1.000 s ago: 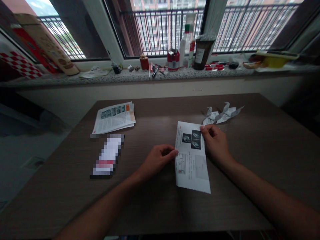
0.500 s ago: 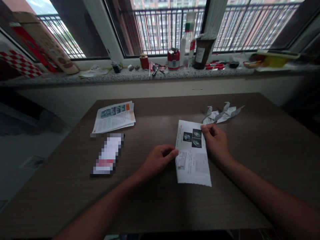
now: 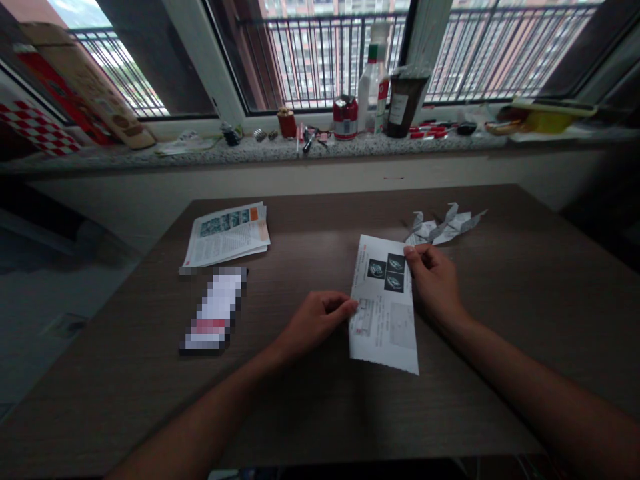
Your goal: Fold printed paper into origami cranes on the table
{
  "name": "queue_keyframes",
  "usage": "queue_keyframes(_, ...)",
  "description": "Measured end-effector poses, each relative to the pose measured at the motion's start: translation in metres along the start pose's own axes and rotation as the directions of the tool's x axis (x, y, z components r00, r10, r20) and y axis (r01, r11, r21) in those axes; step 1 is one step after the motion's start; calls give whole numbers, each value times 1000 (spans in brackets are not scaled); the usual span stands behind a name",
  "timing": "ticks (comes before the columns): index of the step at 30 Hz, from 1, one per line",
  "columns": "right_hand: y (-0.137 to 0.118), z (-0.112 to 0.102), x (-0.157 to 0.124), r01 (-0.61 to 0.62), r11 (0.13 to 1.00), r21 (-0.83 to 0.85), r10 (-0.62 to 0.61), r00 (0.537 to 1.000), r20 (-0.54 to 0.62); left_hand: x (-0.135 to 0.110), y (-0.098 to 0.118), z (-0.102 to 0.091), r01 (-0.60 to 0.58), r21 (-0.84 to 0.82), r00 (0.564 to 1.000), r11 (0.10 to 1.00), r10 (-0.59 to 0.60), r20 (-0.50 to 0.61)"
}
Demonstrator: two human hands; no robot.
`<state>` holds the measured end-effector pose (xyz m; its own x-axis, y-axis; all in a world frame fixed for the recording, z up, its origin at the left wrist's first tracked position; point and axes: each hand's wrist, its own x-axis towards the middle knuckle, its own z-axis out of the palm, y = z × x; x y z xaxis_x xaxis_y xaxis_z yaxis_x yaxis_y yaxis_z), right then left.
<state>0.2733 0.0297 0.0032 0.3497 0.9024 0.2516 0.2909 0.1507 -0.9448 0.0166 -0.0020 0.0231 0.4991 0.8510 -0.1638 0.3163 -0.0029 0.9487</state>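
Observation:
A printed sheet of paper (image 3: 383, 307) with dark pictures and a torn lower edge is held between my hands above the table. My left hand (image 3: 323, 317) pinches its left edge between thumb and fingers. At the upper right corner, my right hand (image 3: 434, 277) grips the sheet with thumb and curled fingers. Just beyond the right hand lie folded paper cranes (image 3: 445, 227) made of printed paper. To the left of my left hand a phone (image 3: 215, 310) lies flat, its screen blurred out. Behind the phone rests a stack of printed sheets (image 3: 227, 233).
The brown table (image 3: 300, 427) ends at a wall below a granite windowsill (image 3: 200, 155). On the sill stand a red can (image 3: 345, 119), a glass bottle (image 3: 369, 93), a dark drink cup (image 3: 401, 103) and small tools. A long cardboard box (image 3: 90, 87) leans at the left.
The sheet has turned slightly clockwise in my hands, its lower edge shifting a little left and its top edge rising slightly. Both hands keep their hold, nearly in place.

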Motion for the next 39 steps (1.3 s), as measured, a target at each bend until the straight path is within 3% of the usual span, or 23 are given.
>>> queue_keyframes(6, 3, -2, 5, -7, 999, 35, 8, 999, -38, -1, -4, 5, 3, -36, 995, 999, 0, 95)
queue_keyframes(13, 2, 0, 6, 11, 1000, 15, -11, 999, -37, 0, -1, -1, 43, -48, 998, 998, -40, 52)
queue_keyframes(22, 6, -6, 14, -18, 998, 63, 24, 995, -95, -4, -1, 3, 66, -3, 988, 998, -65, 139)
queue_keyframes(28, 8, -4, 14, -20, 998, 62, 23, 999, -48, -4, -4, -3, 79, 10, 984, 997, -79, 158)
queue_keyframes(39, 21, -15, 29, -166, 985, 42, 155, 969, 192, -6, -1, -28, -19, 259, 995, 966, 43, -86)
